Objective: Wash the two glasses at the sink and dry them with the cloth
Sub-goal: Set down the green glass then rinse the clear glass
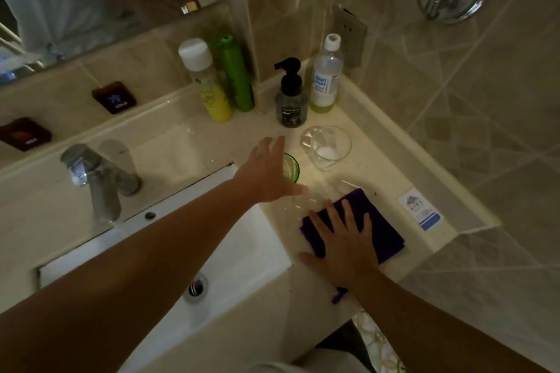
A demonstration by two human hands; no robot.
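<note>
- The green glass (291,167) stands on the counter (181,145) just right of the sink (242,239), partly hidden behind the left hand (266,172).
- That hand reaches over it with fingers spread and straight, gripping nothing.
- The clear glass (326,147) stands just beyond, apart from both hands.
- The right hand (345,242) lies flat, fingers straight, pressing on the purple cloth (385,230) near the counter's front edge.
- Behind the glasses stand a black pump bottle (291,100), a water bottle (325,76) and two spray cans (221,79).
- The tap (97,179) stands left of the hands.
</note>
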